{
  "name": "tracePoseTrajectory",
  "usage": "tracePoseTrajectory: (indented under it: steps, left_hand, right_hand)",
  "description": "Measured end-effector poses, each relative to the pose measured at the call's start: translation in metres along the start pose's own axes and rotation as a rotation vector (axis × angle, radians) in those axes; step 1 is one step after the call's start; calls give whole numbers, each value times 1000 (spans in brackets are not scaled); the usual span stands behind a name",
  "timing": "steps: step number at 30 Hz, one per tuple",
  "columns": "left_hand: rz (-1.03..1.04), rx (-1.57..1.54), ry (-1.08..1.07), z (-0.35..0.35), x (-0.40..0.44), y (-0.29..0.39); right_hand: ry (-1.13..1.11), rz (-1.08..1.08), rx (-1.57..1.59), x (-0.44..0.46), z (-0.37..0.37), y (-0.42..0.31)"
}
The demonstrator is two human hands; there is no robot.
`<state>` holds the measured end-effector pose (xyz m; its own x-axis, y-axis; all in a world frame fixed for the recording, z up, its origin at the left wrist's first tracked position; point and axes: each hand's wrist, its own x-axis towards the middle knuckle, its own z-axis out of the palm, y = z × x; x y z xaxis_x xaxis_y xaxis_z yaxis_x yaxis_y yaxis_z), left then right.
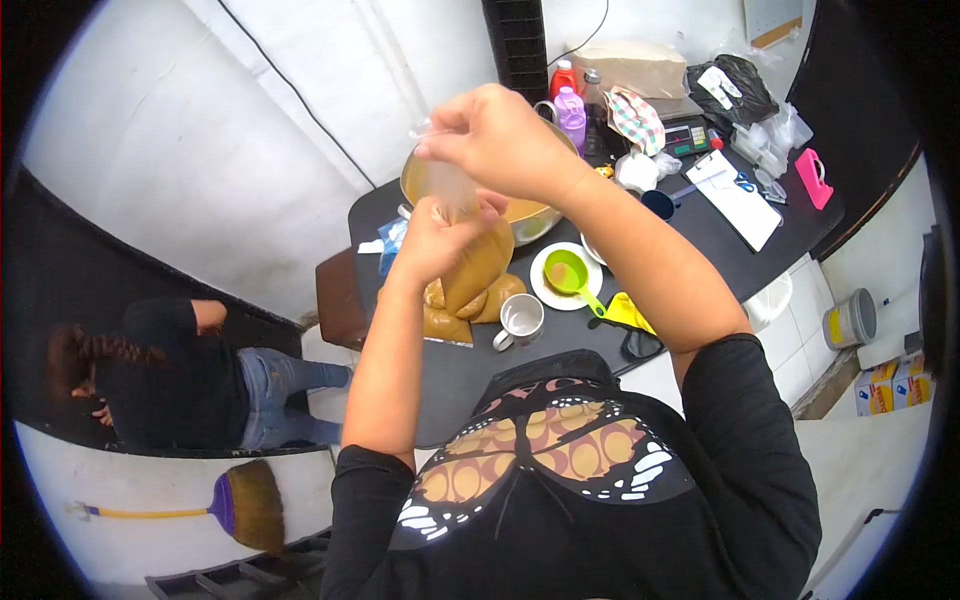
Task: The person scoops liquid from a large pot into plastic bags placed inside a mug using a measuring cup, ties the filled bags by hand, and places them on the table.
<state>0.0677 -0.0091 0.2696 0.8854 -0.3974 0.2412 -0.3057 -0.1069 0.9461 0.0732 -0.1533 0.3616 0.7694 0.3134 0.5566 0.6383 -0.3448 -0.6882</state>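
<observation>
My left hand (pixel 437 240) is closed round the neck of a see-through plastic bag (pixel 478 272) filled with something tan-brown. Above it, my right hand (pixel 500 140) pinches the bag's gathered top. The filled part hangs below my left hand, over several similar filled bags (pixel 447 322) lying on the table. Behind both hands stands a large metal bowl (pixel 540 228) with tan-brown contents, partly hidden by my hands. To the right, a green measuring cup (pixel 566 272) rests on a white plate (pixel 592 298). A white mug (pixel 521 318) stands closer to me.
The dark table (pixel 640 230) also holds a purple bottle (pixel 570 115), a scale (pixel 688 137), a clipboard (pixel 735 200), a pink tape dispenser (pixel 814 178) and a yellow-black cloth item (pixel 630 318). A mirror at left reflects a person (pixel 190 370). A broom (pixel 235 508) is at lower left.
</observation>
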Motion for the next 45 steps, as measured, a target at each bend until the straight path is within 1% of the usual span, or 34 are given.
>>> tracePoseTrajectory:
  steps: [2, 3, 7, 10, 13, 16, 19, 22, 25, 28, 31, 34, 37, 40, 43, 45]
  left_hand:
    - [1, -60, 3, -1, -3, 1]
    - [-5, -93, 5, -2, -4, -1]
    - [-14, -182, -24, -3, -8, 1]
    - [64, -140, -139, -5, -8, 8]
    - [171, -334, -169, -7, 0, 11]
    - [147, -155, -135, -8, -1, 23]
    - [50, 159, -98, -16, -8, 27]
    - [18, 298, -113, -17, -10, 27]
    - [85, 358, -95, -16, -13, 12]
    - [108, 452, -107, -19, -14, 4]
    - [38, 435, -114, -22, -16, 0]
    - [20, 357, -54, -16, -21, 1]
    - [42, 442, -51, -16, -22, 5]
    - [-55, 418, -68, -13, -25, 21]
    - [-84, 173, -38, -14, -27, 14]
    - [-62, 56, 22, -11, -28, 15]
  right_hand:
    - [-41, 25, -31, 4, -9, 0]
    - [-19, 38, -8, 5, -8, 4]
    - [-49, 100, 79, 10, -7, 11]
    - [-116, 17, 114, 9, -3, 5]
    - [-277, 359, 199, 1, -6, -17]
    - [-194, 353, 235, -2, -4, -21]
    - [-115, 72, 206, -3, 6, 1]
    - [-77, 15, 207, -7, 9, 7]
    - [-56, 50, 260, -9, 7, 2]
    - [-39, -14, 226, -9, 14, 10]
    - [-81, 17, 245, -10, 17, 11]
    - [-95, 8, 246, -11, 20, 12]
    - [-100, 33, 233, -10, 15, 9]
    - [-88, 130, 364, -8, 9, 8]
    - [9, 98, 431, -4, 9, 12]
    - [27, 49, 371, 0, 7, 18]
